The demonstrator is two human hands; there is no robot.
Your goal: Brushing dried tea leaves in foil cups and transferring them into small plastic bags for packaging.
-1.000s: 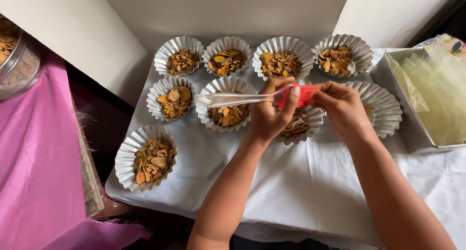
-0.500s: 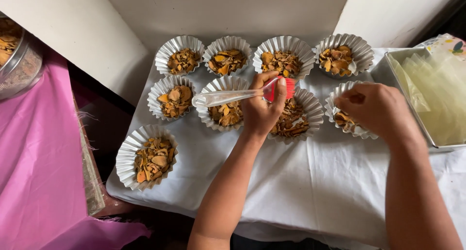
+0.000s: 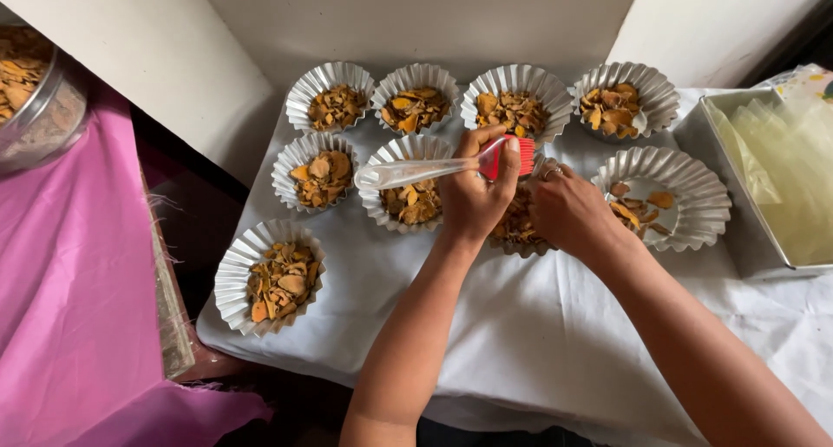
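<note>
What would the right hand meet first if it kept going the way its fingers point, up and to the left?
Likely the left hand, which grips a red-ended brush right beside it. The right hand rests over a fluted foil cup; depth between the hands is unclear.

Bare arms, no sleeves.
My left hand [image 3: 473, 200] is plain; right hand [image 3: 568, 214] w/ a ring on one finger.

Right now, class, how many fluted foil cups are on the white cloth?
9: four in the back row, four in the middle row, one partly hidden by hands, and one front left.
</note>
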